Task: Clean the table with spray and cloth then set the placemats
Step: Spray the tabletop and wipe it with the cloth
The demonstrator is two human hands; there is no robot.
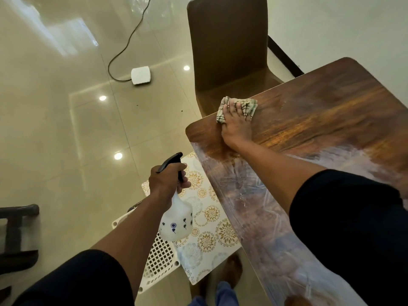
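Observation:
My right hand (236,127) presses a crumpled checked cloth (247,106) flat against the far left edge of the brown wooden table (331,111), fingers spread over it. My left hand (166,181) grips the neck of a white spray bottle (176,219) with a black trigger head, held off the table to its left, above the floor. Under the bottle lie patterned placemats (209,215) with gold and grey circles, resting on a white lattice stool (159,259) beside the table. The near part of the tabletop shows wet, streaky smears.
A brown chair (229,51) stands pushed against the table's far left side. A white box with a black cable (141,75) lies on the glossy tiled floor. A dark piece of furniture (17,235) sits at the left edge. My bare foot (231,272) stands below the stool.

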